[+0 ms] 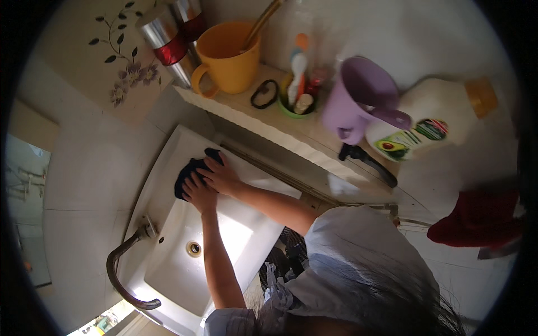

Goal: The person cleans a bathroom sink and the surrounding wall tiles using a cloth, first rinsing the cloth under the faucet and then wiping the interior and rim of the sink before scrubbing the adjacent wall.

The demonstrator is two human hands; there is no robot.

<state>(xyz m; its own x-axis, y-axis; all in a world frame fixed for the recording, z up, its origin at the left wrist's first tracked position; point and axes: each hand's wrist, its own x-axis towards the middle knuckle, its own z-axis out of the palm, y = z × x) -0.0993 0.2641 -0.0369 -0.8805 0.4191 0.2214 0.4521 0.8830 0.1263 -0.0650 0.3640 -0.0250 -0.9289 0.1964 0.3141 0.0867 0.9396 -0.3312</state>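
Observation:
A bunched dark navy cloth (188, 172) lies on the far rim and inner slope of the white washbasin (168, 224). My left hand (200, 194) presses on the cloth's near side, its fingers curved over the fabric. Just to the right, my right hand (221, 175) grips the cloth from above with bent fingers. The two hands nearly touch. Parts of the cloth are hidden under the fingers. In the basin below, the round drain (193, 249) shows, with sunlight falling beside it.
A curved dark metal faucet (115, 271) stands on the basin's left. Along the shelf (246, 115) are a yellow mug (224, 61), a black hair tie (264, 94), a green cup of toothbrushes (297, 109), a purple cup (342, 106), a black-handled tool (370, 162) and a white bottle (437, 106).

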